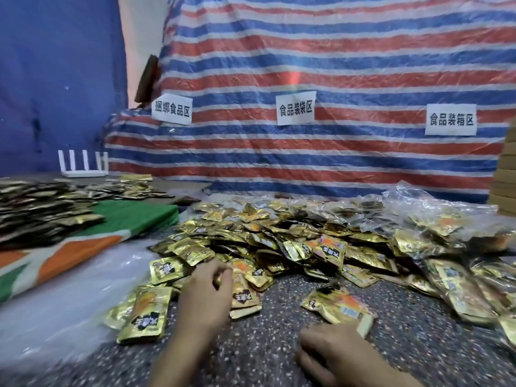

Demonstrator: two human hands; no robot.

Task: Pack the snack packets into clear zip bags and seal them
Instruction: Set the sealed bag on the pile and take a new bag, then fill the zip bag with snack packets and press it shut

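Note:
A big heap of gold snack packets (268,236) covers the speckled table (279,342). My left hand (208,294) reaches into the heap's near edge, its fingers curled over a packet (245,297); whether it grips that packet is not clear. My right hand (335,353) lies low at the front with its fingers curled against a small stack of packets (339,304). Clear bags filled with packets (435,227) pile up at the right. A flat sheet of clear plastic (72,297) lies at the left front.
A second pile of packets (42,210) sits on a green, orange and white cloth (83,252) at the left. A white router (83,164) stands behind it. A striped tarp with three paper signs (296,107) hangs at the back. Cardboard boxes (505,185) stack up at the far right.

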